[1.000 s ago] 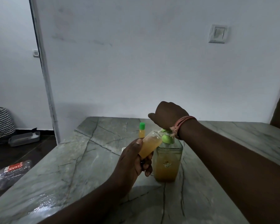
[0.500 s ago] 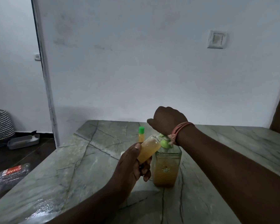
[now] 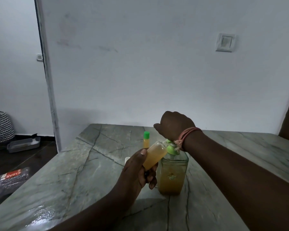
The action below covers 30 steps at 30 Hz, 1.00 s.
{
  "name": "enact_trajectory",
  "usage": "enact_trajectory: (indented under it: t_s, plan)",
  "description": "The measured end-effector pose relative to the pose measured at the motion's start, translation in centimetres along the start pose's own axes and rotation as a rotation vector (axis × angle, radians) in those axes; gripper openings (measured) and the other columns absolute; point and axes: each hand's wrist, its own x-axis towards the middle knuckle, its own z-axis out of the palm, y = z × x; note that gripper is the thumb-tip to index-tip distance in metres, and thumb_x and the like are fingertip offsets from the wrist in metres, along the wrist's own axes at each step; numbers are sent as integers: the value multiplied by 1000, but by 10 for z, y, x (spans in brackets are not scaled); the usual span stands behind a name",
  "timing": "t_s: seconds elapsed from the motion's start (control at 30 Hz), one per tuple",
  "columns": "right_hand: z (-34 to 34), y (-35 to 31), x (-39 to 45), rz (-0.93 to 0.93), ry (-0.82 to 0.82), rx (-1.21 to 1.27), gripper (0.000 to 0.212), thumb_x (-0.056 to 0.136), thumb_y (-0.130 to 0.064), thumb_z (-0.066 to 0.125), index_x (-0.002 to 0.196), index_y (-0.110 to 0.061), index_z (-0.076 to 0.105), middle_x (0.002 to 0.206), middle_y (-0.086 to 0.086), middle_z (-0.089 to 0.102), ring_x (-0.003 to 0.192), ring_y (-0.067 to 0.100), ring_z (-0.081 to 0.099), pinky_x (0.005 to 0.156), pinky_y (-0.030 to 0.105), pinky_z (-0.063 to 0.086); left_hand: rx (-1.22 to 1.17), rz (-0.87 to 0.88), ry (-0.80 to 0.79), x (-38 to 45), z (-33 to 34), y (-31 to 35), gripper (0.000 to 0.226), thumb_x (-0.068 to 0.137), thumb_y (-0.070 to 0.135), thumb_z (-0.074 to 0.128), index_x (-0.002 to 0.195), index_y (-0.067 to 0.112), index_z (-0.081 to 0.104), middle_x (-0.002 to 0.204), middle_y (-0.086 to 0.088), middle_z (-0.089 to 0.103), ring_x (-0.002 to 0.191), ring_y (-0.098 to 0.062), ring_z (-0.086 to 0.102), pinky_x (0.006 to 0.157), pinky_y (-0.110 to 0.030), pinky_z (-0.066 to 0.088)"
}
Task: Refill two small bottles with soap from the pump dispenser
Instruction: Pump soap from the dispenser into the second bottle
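Gripping a small open bottle of amber soap, the left hand tilts its mouth against the green spout of the pump dispenser on the marble table. The right hand rests closed on the pump head. A second, green-capped bottle stands just behind.

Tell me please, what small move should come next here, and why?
Probably one more press with the right hand on the pump dispenser. The left hand holds the small bottle tilted, its mouth at the green spout. It looks nearly full, so lifting it away may follow soon. The capped bottle stands behind.
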Motion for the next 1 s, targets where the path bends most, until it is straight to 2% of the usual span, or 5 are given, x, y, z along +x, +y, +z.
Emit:
enact_trajectory:
  t_s: [0.17,0.4,0.67,0.8,1.0]
  plan:
    - [-11,-2,3,-58,-22,-55,36,91,-46,51,68,-21,40,67,-3,41,75,25,52,67,31,40,11,10,-11,-2,1,1,52,90,43,47,126,5,51,78,-13,51,57,-17,47,48,-30,44]
    - [4,6,1,69,-16,124,38,85,-45,55,61,-16,49,65,2,56,65,23,57,62,29,44,-5,2,-16,0,-1,0,50,91,43,47,129,10,51,78,-13,52,57,-17,48,49,-31,45]
    - [-10,0,2,-37,-17,-51,32,90,-45,51,74,-19,44,72,0,44,75,25,51,67,31,41,7,10,-21,-2,-1,0,48,90,44,48,124,11,54,78,-13,53,58,-18,48,49,-31,45]
    - [-1,-2,-1,6,59,11,38,89,-45,50,63,-20,41,69,0,45,75,28,53,67,31,40,18,6,-21,0,-3,-3,50,91,44,48,127,10,52,79,-14,53,58,-18,48,49,-32,45]
    - [-2,-5,-4,9,81,-18,35,89,-41,50,62,-20,41,64,-2,40,71,27,50,66,31,40,8,13,-20,1,-2,-2,47,91,43,48,127,12,54,80,-15,52,58,-19,47,49,-32,45]
